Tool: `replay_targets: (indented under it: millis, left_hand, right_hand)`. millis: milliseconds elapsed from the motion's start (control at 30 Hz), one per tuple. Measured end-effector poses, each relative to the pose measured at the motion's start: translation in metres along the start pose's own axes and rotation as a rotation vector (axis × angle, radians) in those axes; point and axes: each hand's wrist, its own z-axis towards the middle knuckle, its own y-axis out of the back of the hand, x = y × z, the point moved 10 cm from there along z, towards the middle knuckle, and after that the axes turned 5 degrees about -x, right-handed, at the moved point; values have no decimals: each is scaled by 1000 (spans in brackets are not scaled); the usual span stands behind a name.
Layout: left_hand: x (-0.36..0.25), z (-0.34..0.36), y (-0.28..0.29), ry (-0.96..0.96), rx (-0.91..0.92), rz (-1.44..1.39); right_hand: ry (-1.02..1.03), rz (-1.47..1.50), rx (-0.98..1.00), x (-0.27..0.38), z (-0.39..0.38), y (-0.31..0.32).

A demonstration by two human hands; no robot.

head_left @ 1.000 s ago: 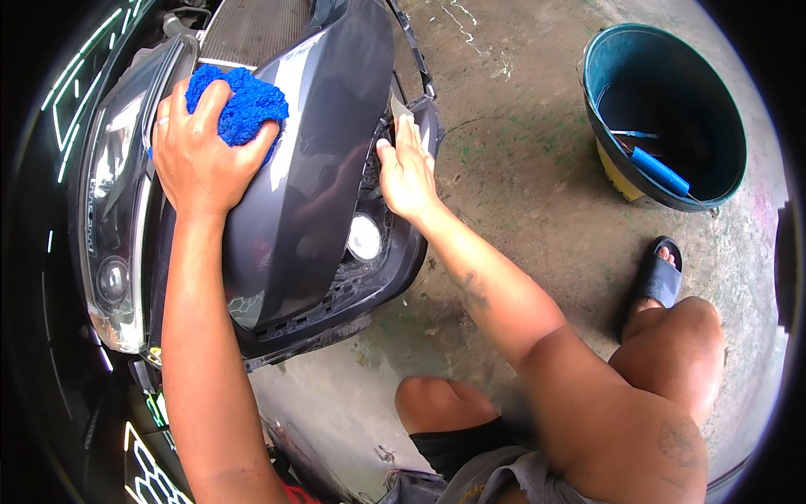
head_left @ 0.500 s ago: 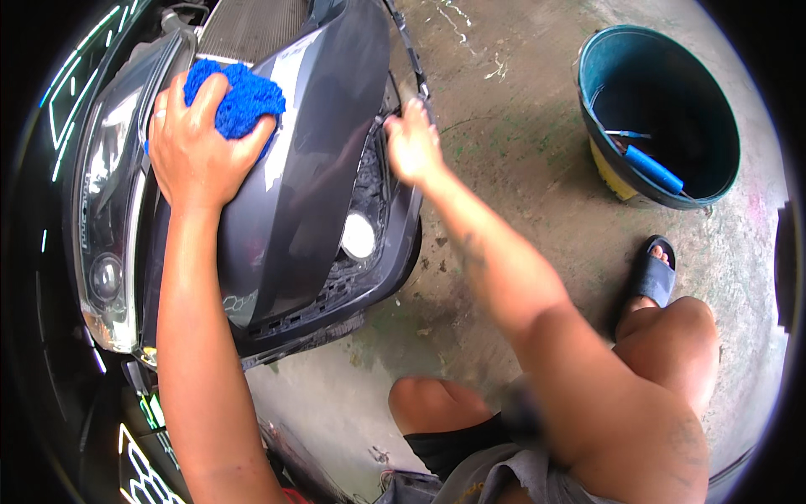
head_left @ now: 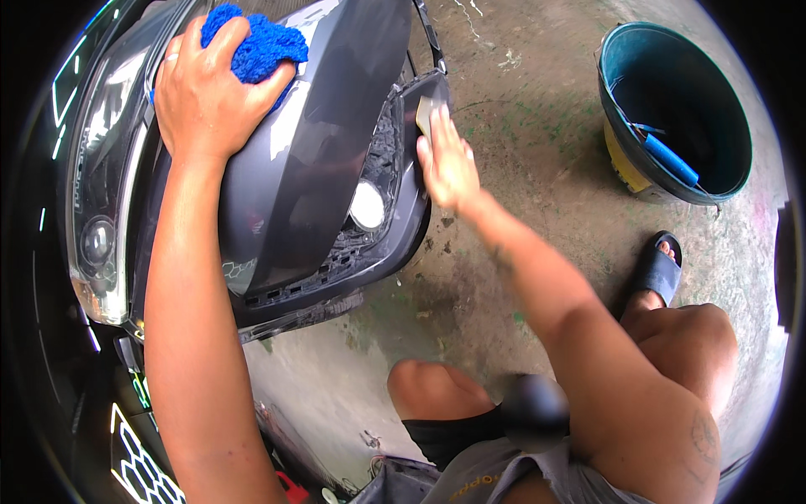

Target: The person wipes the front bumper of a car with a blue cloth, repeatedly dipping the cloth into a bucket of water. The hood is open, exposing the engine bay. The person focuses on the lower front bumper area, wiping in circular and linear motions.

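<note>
Near the upper left, my left hand (head_left: 206,97) is closed on a bright blue, nubby microfibre cloth (head_left: 259,49), resting against the top of a dark grey car bumper (head_left: 315,160). My right hand (head_left: 452,164) is at the bumper's outer lower edge, slightly blurred by motion. Its fingers press a thin, pale tan piece (head_left: 425,115), which looks like sandpaper, against that edge; much of it is hidden under the fingers. Between the hands lie the bumper's curved painted face and a recess with a round white lamp (head_left: 367,206).
Left of the bumper is a clear headlight (head_left: 99,239) on a shiny black car. At the upper right, a dark green bucket (head_left: 623,139) stands on the stained concrete floor (head_left: 525,168), with a blue-handled tool (head_left: 672,160) inside. My sandalled foot (head_left: 659,269) is below the bucket.
My right hand has moved along the bumper's edge, toward me, and the tan piece under its fingers now shows. My left hand stays on the cloth. The view has shifted slightly.
</note>
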Motion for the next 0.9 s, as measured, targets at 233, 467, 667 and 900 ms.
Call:
replay_targets:
  millis: [233,467,667,900]
  left_hand:
    - [2,0,0,-6,-4,38]
    - [-6,3,20,110,31,-58]
    - [-4,-1,13,102,17,-38]
    - [-3,4,13,108,23,-109]
  right_hand:
    - [-82,-60,18,0,-68,-25]
    - [20,-210,63,-17,57,69]
    - [300,-451,0,2,10,3]
    - [537,-425,544,47,-201,-57]
